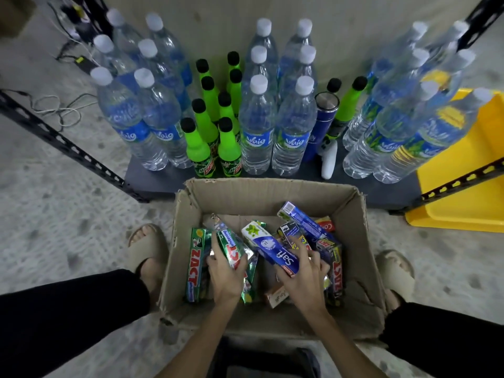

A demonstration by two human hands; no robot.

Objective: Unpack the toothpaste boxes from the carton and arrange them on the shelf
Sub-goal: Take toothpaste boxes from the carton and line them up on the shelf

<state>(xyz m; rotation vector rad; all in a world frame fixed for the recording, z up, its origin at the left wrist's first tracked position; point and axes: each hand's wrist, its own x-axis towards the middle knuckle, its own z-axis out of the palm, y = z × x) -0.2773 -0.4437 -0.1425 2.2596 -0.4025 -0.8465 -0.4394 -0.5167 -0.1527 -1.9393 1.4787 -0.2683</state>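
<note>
An open cardboard carton [351, 236] stands on the floor between my feet, holding several toothpaste boxes. My left hand [226, 274] grips a green Zact toothpaste box [231, 244] inside the carton. My right hand [302, 274] holds a blue and white Safi toothpaste box [268, 246]. Another green Zact box [197, 264] leans on the carton's left wall. A blue box [302, 222] and a dark Zact box [334, 266] lie at the right. The dark shelf board [155, 181] lies just beyond the carton.
The shelf holds several clear water bottles [256, 126], green soda bottles [199, 143], a blue flask [323, 121] and a white object [328, 162]. A yellow bin [461, 192] sits at the right. Black shelf rails [62, 144] run diagonally at both sides. Cables lie on the floor at left.
</note>
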